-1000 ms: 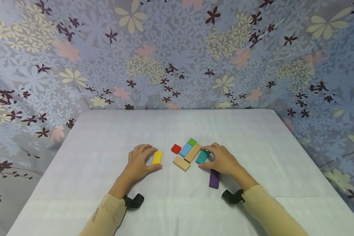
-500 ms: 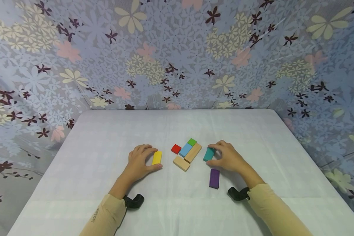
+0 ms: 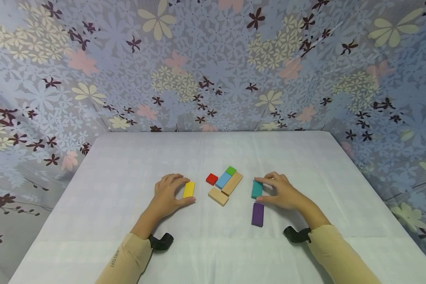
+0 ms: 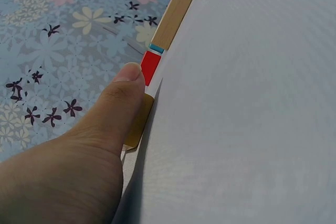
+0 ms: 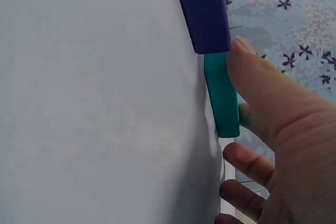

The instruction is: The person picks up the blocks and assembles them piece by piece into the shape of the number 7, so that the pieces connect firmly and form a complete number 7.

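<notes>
My left hand [image 3: 186,192] lies on the white tablecloth with thumb and fingers curled round a yellow block [image 3: 189,188]. In the left wrist view the thumb [image 4: 118,106] presses that block's edge [image 4: 139,123]. To the right, my right hand [image 3: 259,190] pinches a teal block [image 3: 257,189] between thumb and forefinger, flat on the cloth. In the right wrist view the thumb [image 5: 254,85] sits against the teal block [image 5: 221,95]. A purple block [image 3: 258,214] lies just in front of it, end to end, also seen as the purple block [image 5: 202,9] there.
Between the hands lies a cluster: a red block [image 3: 211,179], a light blue block [image 3: 223,180], a green block [image 3: 230,170] and two plain wooden blocks [image 3: 232,184]. The white table [image 3: 127,157] is walled by flowered cloth [image 3: 213,63] behind and on both sides.
My right hand has slid the teal block to the right, away from the wooden cluster, and turned it in line with the purple block. The left hand and yellow block have stayed put.
</notes>
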A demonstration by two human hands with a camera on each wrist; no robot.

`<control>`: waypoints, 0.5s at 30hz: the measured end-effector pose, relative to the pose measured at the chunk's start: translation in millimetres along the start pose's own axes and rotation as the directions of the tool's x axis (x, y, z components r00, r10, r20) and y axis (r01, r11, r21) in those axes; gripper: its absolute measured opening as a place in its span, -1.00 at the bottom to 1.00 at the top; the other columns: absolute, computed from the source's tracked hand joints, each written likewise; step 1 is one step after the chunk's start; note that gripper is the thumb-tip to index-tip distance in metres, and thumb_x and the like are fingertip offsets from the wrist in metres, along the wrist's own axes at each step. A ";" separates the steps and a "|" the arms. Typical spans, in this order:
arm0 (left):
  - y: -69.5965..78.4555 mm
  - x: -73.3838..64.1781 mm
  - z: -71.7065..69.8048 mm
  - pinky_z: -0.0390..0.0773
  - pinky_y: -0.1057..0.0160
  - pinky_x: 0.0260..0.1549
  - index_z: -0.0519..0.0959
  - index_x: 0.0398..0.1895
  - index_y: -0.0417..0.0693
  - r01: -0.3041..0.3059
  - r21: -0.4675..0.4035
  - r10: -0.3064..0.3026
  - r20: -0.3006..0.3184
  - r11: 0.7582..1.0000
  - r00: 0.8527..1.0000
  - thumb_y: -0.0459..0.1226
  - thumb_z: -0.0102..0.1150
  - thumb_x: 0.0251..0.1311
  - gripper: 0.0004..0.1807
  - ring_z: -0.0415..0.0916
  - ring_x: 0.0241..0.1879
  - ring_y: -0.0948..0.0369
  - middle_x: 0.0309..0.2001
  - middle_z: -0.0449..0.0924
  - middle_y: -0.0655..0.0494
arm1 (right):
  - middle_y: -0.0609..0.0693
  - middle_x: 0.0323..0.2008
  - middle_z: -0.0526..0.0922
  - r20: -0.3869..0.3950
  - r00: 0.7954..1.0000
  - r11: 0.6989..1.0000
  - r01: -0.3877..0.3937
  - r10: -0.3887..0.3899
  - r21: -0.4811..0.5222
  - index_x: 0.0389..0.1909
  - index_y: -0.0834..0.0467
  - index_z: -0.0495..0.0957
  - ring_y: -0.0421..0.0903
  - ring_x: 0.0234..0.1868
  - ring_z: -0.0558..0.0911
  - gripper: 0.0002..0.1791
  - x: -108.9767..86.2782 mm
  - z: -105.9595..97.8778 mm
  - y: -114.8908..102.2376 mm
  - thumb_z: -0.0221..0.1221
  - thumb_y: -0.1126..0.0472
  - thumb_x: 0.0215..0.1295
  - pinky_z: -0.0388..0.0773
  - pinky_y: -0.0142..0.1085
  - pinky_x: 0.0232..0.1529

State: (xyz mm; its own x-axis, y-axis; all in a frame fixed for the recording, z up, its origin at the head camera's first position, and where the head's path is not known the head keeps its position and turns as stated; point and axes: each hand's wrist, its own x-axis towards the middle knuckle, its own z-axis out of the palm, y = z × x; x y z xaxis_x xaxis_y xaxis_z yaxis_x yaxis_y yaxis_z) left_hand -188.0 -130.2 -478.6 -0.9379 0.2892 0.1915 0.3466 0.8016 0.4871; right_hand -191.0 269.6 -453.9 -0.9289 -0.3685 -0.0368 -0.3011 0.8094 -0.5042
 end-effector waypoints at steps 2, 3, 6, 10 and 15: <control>0.0 0.2 -0.1 0.15 -0.30 0.27 0.54 0.20 0.16 0.001 -0.001 -0.001 0.000 1.000 1.000 0.21 0.41 -0.01 -0.29 0.17 0.40 -0.07 0.30 0.41 0.00 | 0.13 0.22 0.38 -0.003 1.000 1.000 0.012 -0.012 0.005 0.38 -0.07 0.41 0.15 0.18 0.28 -0.23 -2.0 0.3 1.0 0.33 -0.22 0.17 0.32 0.25 0.15; 0.1 0.3 -0.1 0.15 -0.30 0.27 0.54 0.20 0.17 0.001 -0.001 -0.001 0.001 1.000 1.000 0.21 0.41 -0.01 -0.29 0.17 0.40 -0.07 0.30 0.41 0.00 | 0.12 0.22 0.38 -0.004 1.000 1.000 0.009 -0.009 0.013 0.38 -0.07 0.42 0.14 0.19 0.27 -0.25 -2.9 0.5 1.2 0.33 -0.21 0.18 0.31 0.25 0.17; 0.3 0.5 -0.2 0.14 -0.30 0.27 0.54 0.20 0.17 0.004 -0.003 -0.004 0.004 1.000 1.000 0.21 0.41 -0.01 -0.29 0.17 0.40 -0.07 0.30 0.41 0.00 | 0.12 0.23 0.38 -0.011 1.000 1.000 0.014 -0.014 0.027 0.37 -0.06 0.43 0.14 0.20 0.27 -0.28 -5.5 1.0 1.8 0.31 -0.19 0.21 0.30 0.26 0.16; 0.3 0.4 -0.5 0.14 -0.29 0.27 0.53 0.21 0.17 0.007 -0.006 -0.007 0.006 1.000 1.000 0.21 0.41 -0.01 -0.29 0.17 0.40 -0.07 0.31 0.41 0.00 | 0.08 0.23 0.39 -0.017 1.000 1.000 0.007 -0.007 0.027 0.35 -0.07 0.45 0.11 0.20 0.27 -0.30 -8.0 2.3 1.4 0.31 -0.20 0.21 0.31 0.23 0.17; 0.9 0.2 -1.4 0.15 -0.29 0.26 0.54 0.20 0.17 0.006 -0.008 -0.006 0.005 1.000 1.000 0.21 0.41 -0.01 -0.30 0.17 0.40 -0.07 0.30 0.41 0.00 | 0.07 0.21 0.41 -0.034 0.999 1.000 0.014 -0.014 0.009 0.34 -0.05 0.47 0.11 0.18 0.30 -0.31 -10.8 4.3 -1.9 0.32 -0.19 0.20 0.32 0.19 0.15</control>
State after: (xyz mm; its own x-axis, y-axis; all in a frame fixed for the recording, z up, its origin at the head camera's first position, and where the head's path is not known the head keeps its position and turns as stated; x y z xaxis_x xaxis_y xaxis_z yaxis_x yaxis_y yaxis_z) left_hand -187.9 -130.1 -476.9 -0.9399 0.2875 0.1843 0.3415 0.7988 0.4953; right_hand -179.4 270.0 -456.3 -0.9314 -0.3640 -0.0009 -0.3122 0.8002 -0.5120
